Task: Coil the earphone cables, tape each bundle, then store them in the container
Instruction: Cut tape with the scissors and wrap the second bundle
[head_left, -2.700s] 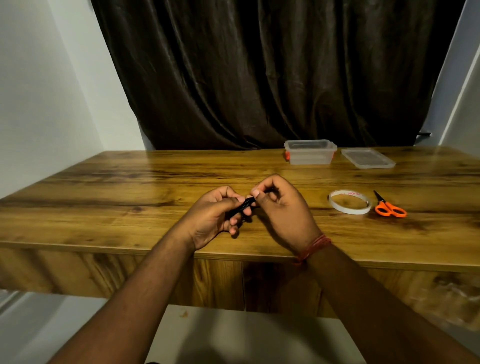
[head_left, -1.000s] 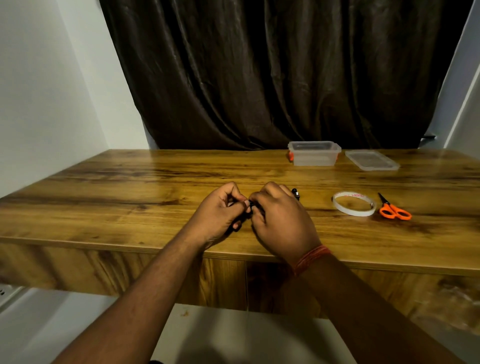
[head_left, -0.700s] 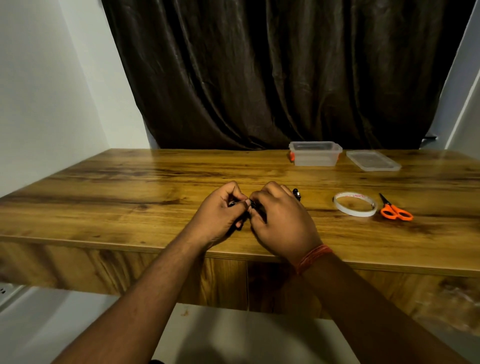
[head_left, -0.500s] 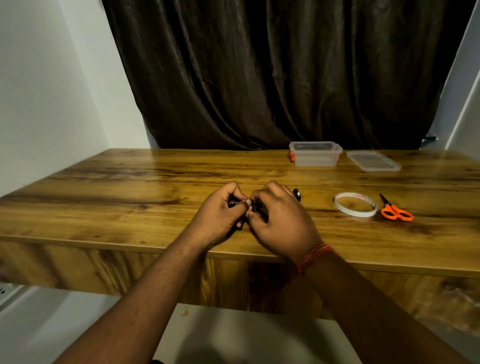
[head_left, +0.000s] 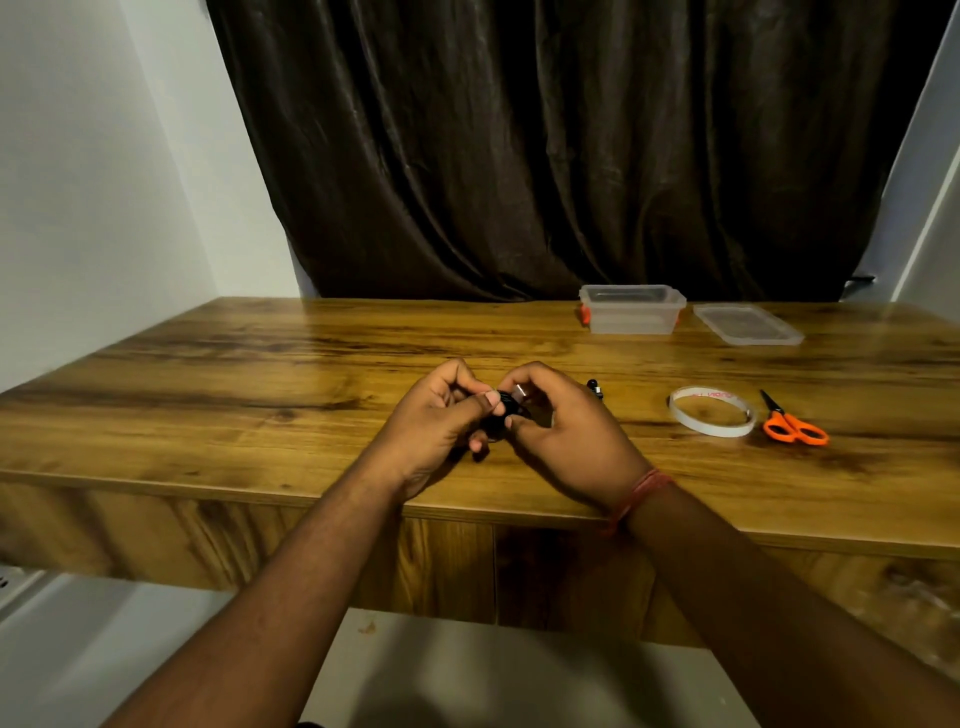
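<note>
Over the near edge of the wooden table, the left hand has its fingers curled and its thumb pressed down on a small black earphone bundle, pinching it in place. Right against it, the right hand grips the same bundle from the other side, fingertips bent around a pale end piece, though whether that is a plug or a scrap of tape is too small to tell. Compared with half a second ago, the 2 hands have eased slightly apart and the coil now shows between them, so I judge the winding nearly finished and taping next. Just beyond the right hand's knuckles a small black earphone end lies on the wood. Farther right sit the tape roll and the orange scissors, untouched. At the back, the clear container stands open with its lid beside it; nothing visible is stored yet.
</note>
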